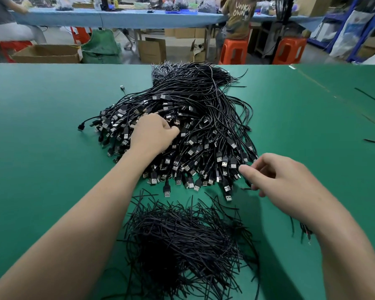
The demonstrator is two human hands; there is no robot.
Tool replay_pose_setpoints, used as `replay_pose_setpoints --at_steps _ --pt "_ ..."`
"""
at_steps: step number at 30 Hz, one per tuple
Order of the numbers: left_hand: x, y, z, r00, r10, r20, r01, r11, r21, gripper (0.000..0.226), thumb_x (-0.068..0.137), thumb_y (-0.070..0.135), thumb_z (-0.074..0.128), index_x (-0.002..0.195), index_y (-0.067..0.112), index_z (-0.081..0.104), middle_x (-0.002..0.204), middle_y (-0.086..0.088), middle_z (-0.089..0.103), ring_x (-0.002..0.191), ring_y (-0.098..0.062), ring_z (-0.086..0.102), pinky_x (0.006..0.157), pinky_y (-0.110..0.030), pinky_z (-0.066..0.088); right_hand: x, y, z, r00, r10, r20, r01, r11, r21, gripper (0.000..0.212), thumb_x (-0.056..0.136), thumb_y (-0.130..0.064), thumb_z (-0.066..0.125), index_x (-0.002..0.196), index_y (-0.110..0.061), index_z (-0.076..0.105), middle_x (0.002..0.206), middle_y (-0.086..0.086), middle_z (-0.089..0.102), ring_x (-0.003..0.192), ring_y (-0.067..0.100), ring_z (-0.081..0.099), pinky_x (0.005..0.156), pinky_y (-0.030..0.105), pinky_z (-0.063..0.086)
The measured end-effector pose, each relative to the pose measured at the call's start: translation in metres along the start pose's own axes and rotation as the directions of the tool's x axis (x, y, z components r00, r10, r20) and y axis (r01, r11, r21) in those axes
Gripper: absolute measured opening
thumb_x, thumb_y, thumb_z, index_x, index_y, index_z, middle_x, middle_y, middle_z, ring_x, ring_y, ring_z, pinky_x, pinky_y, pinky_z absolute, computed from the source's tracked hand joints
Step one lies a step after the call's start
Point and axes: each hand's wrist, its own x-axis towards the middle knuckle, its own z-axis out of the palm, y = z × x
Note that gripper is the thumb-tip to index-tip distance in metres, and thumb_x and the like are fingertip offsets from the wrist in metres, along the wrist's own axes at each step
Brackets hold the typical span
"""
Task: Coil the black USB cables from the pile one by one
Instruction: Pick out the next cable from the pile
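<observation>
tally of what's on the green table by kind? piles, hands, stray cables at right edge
USB cable pile: 1
Tie pile: 1
Hands: 2, left hand on the cable pile, right hand at its near right edge
Stray cables by the table's right edge: 3 seen, e.g.
Total: 7

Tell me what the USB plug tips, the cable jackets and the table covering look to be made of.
USB plug tips: bright metal, likely steel shells; they glint silver against black moulded housings.
Cable jackets: black plastic or rubber, matte to faintly glossy; they bend in smooth curves.
Table covering: a green mat, possibly rubber or vinyl; flat, even, low sheen, with a seam line at far right.
</observation>
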Motion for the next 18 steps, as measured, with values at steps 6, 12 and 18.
replay_pose_setpoints --at_steps 6,12,18 --pt "-0.066 0.003 -0.038 0.99 0.096 0.106 -0.045 0.913 -0.406 0.042 0.092 0.033 0.068 0.055 0.013 0.064 0.048 -0.005 0.062 0.036 -0.008 0.048 0.045 -0.014 0.041 -0.001 -0.014 0.01 0.997 -0.066 0.05 0.054 0.976 0.212 0.045 0.094 -0.063 0.048 0.084 -0.024 0.067 0.074 -0.011 0.073 0.066 0.008 0.068 0.065 0.032 0.048" --pt "-0.15 0.039 -0.059 0.861 0.358 0.361 -0.109 0.824 -0.557 0.034 0.091 0.031 0.074 0.062 0.015 0.065 0.047 0.001 0.061 0.036 -0.01 0.052 0.042 -0.018 0.04 -0.005 -0.033 0.031 0.948 -0.12 0.294 -0.066 0.831 0.553 0.074 0.091 -0.079 0.024 0.092 -0.027 0.077 0.084 0.0 0.077 0.072 0.01 0.067 0.074 0.036 0.049" --pt "-0.159 0.043 -0.055 0.737 0.458 0.497 -0.274 0.875 -0.4 0.04 0.076 0.055 0.08 0.065 0.019 0.067 0.052 0.01 0.062 0.046 0.004 0.053 0.057 -0.027 0.051 -0.014 -0.055 0.057 0.898 -0.065 0.435 -0.357 0.47 0.807 0.053 0.104 -0.047 0.046 0.079 -0.016 0.081 0.078 0.006 0.073 0.068 0.015 0.068 0.062 0.023 0.054"
